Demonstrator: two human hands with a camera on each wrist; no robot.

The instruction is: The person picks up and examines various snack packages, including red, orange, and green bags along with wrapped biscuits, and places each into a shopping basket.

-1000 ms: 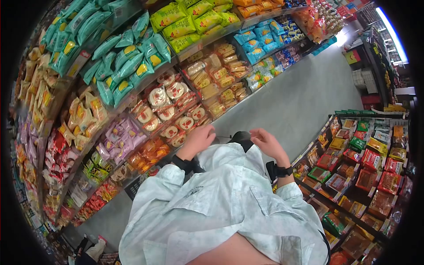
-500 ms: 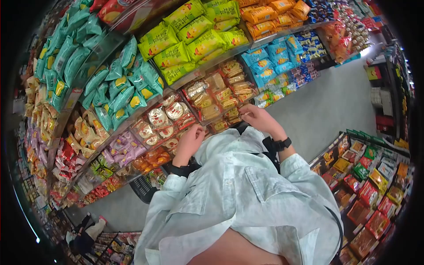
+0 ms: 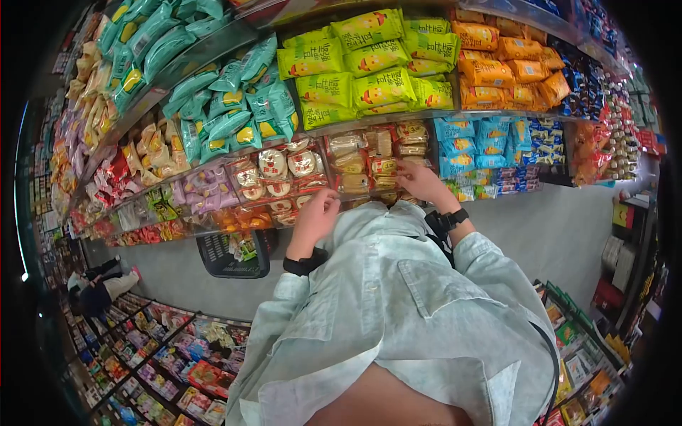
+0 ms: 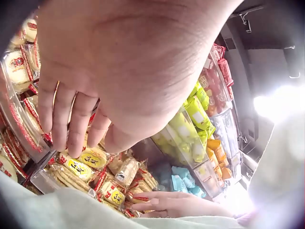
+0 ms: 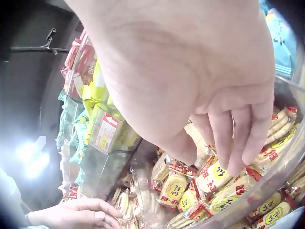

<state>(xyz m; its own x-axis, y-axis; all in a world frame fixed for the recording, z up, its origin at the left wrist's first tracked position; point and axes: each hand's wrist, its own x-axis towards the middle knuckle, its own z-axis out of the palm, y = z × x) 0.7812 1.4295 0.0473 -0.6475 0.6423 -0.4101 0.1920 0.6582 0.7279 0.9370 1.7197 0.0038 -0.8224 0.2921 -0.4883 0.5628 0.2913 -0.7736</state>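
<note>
Clear-wrapped biscuit packs with yellow and red labels (image 3: 351, 184) (image 4: 79, 168) (image 5: 173, 188) fill a shelf bin. My right hand (image 3: 428, 186) (image 4: 183, 205) (image 5: 190, 71) is over their right side, fingers loosely bent downward with the tips at the packs; whether they touch cannot be told. My left hand (image 3: 316, 219) (image 4: 119, 71) (image 5: 78, 214) hovers at the bin's front left, fingers slightly bent, holding nothing. Left of these packs lie round white crackers in red-printed wrap (image 3: 273, 163).
Green bags (image 3: 383, 89), orange bags (image 3: 490, 71) and teal bags (image 3: 241, 128) fill the tier above. Blue packs (image 3: 456, 147) lie to the right. A black basket (image 3: 231, 267) stands on the floor at left. Another person (image 3: 99, 291) is at far left; low display bins (image 3: 156, 355) stand behind.
The view has turned toward the shelf, which now stretches across the front. My right hand has moved from above the aisle to over the biscuit packs; my left hand remains near the shelf front.
</note>
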